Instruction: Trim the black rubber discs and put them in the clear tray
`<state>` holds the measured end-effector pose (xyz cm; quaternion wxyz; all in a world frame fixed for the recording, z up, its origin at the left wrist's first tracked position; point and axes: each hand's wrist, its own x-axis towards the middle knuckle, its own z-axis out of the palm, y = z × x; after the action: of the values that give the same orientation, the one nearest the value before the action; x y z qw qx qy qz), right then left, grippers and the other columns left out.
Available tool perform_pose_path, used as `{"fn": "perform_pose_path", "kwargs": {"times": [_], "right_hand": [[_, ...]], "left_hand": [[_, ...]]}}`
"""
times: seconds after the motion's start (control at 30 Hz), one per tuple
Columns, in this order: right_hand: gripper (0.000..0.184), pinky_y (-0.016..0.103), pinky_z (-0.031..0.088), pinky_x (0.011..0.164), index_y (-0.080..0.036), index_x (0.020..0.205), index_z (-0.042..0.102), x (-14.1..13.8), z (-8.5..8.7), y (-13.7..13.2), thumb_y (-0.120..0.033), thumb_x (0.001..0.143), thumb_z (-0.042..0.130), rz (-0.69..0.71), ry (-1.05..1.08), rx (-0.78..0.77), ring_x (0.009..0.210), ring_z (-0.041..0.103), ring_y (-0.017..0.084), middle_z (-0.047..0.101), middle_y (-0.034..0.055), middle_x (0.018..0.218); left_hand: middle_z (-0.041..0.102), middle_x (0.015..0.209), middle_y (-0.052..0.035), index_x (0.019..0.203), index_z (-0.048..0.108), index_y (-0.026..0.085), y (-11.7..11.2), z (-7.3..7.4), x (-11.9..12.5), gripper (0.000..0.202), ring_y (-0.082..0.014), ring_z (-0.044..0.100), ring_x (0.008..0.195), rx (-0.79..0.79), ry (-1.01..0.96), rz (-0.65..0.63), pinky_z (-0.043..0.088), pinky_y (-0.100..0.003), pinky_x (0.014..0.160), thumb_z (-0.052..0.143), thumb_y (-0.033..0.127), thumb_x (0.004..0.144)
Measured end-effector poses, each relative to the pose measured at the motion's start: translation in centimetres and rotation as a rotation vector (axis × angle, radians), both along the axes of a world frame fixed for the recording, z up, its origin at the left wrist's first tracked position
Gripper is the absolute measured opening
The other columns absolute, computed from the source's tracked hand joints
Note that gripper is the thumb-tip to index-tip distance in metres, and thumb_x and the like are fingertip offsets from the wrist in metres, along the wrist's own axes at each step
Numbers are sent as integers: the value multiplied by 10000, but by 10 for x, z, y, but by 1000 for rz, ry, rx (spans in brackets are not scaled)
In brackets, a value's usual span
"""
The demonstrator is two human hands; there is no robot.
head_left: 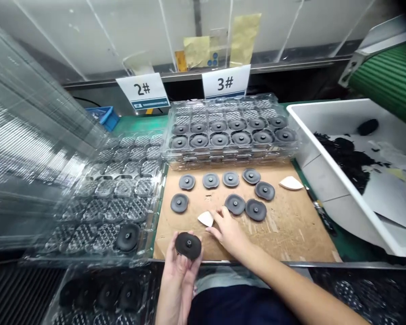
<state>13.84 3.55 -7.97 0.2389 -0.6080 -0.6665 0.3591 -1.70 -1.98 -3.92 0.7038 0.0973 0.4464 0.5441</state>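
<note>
My left hand (185,262) is closed round a dark rounded disc with a small central post (188,244), above the near edge of the cardboard. Fingertips of my right hand (227,228) pinch the end of a white wedge-shaped pad (205,219) low over the cardboard sheet (291,230). Several similar grey discs lie spread on the sheet, post side up, among them one disc (235,204) just beyond my right hand and another disc (179,203) at the left. A second white wedge (291,183) rests at the sheet's right side.
Stacked clear trays (219,155) with discs stand behind the cardboard. To the left, another clear tray (115,185) holds one disc (127,237). A white bin (328,180) with black scraps is at right, beside a knife-like tool (321,212). A green roller (389,81) overhangs the bin.
</note>
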Motion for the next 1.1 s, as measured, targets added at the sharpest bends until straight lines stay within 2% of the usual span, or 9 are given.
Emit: {"fn": "perform_pose_path", "kwargs": {"times": [0.13, 0.27, 0.4, 0.5, 0.63, 0.73, 0.93, 1.0, 1.1], "right_hand": [[284, 336, 480, 818, -172, 1130, 566, -23, -15, -10, -152, 888, 420, 158, 39, 106, 929, 577, 200, 575, 112, 1043], [247, 294, 483, 711, -183, 1042, 627, -9, -6, -28, -185, 887, 434, 232, 72, 132, 759, 597, 178, 625, 58, 797], [227, 271, 478, 676, -171, 1022, 628, 15, 35, -24, -214, 885, 452, 115, 92, 127, 762, 606, 163, 655, 62, 871], [250, 266, 471, 680, -166, 1086, 592, 13, 78, -23, -227, 899, 437, 51, 170, 263, 781, 584, 154, 644, 64, 924], [262, 307, 457, 725, -95, 1088, 567, -4, 112, -41, -124, 873, 421, 209, 212, 538, 772, 563, 172, 652, 94, 867], [256, 278, 443, 648, -101, 1048, 577, -5, 118, -49, -81, 861, 404, 312, 199, 466, 684, 543, 152, 652, 72, 815], [253, 311, 426, 671, -61, 1070, 566, 12, 117, -48, -94, 864, 422, 229, 172, 583, 732, 550, 179, 647, 95, 827], [256, 275, 416, 662, -91, 1075, 554, 23, 117, -58, -66, 853, 428, 309, 218, 522, 715, 542, 147, 650, 62, 842], [241, 258, 380, 634, -115, 1059, 562, 37, 121, -69, -64, 860, 437, 207, 124, 393, 676, 512, 126, 630, 31, 809]], "left_hand": [[673, 1155, -63, 1096, 630, 323, 8, -5, -19, 424, -256, 584, 1120, -9, -155, 33, 481, -292, 934, 729, 342, 684], [703, 1085, -54, 1060, 661, 304, 10, -2, -17, 404, -250, 602, 1096, -61, -203, 59, 486, -315, 934, 753, 301, 666], [700, 1083, -71, 1025, 685, 227, 10, 6, -3, 403, -257, 604, 1089, -62, -206, 0, 478, -326, 948, 773, 285, 636], [694, 1090, -75, 1062, 667, 217, 9, 13, 10, 474, -230, 617, 1062, -13, -208, -105, 483, -307, 932, 788, 305, 612], [699, 1061, -62, 1086, 652, 246, 7, 26, 14, 499, -216, 635, 1016, -25, -121, -251, 498, -275, 883, 793, 299, 610], [703, 1040, -37, 1031, 674, 264, 5, 34, 16, 549, -228, 653, 965, -27, -69, -264, 520, -261, 825, 837, 330, 511], [700, 1039, -47, 1090, 655, 250, 0, 40, 29, 542, -209, 638, 982, -7, -113, -353, 446, -321, 958, 819, 293, 576], [697, 1072, -39, 1067, 665, 269, -2, 39, 26, 571, -200, 654, 946, 17, -172, -383, 480, -289, 902, 839, 311, 525], [707, 1052, -30, 1043, 676, 263, -4, 36, 24, 640, -186, 655, 944, 21, -188, -400, 498, -222, 831, 863, 347, 437]]}}
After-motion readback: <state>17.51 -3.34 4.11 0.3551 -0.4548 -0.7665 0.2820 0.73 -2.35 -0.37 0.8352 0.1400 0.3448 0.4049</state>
